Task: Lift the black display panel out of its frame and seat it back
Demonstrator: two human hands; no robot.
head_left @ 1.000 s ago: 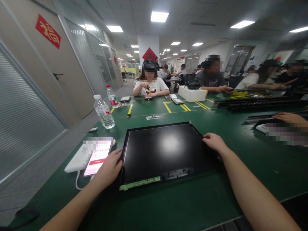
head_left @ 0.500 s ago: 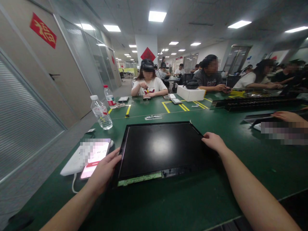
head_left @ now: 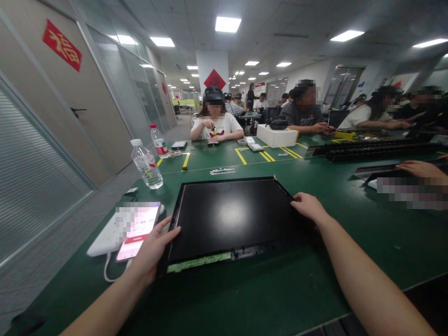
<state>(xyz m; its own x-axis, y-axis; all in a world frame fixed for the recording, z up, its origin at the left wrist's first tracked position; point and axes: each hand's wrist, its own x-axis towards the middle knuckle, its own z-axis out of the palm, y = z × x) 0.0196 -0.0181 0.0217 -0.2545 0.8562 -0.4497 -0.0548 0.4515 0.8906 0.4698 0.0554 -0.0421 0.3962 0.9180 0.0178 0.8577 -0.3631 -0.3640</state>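
A black flat display panel with a thin dark frame lies in front of me in the head view, its screen facing up. Along its near edge runs a strip of green circuit board. My left hand grips the panel's left edge, the thumb over the top and the other fingers at the side. At the right edge, my right hand pinches the frame between thumb and fingers. The undersides of the panel and some fingertips are hidden.
Left of the panel are a lit phone on a white device with a cable, and two water bottles. Beyond it lie thin silvery strips and a white box. A co-worker's hand is at the right; another person sits opposite.
The panel has shifted slightly left, with both hands moving along. My left thumb now rests over the panel's edge onto its top face.
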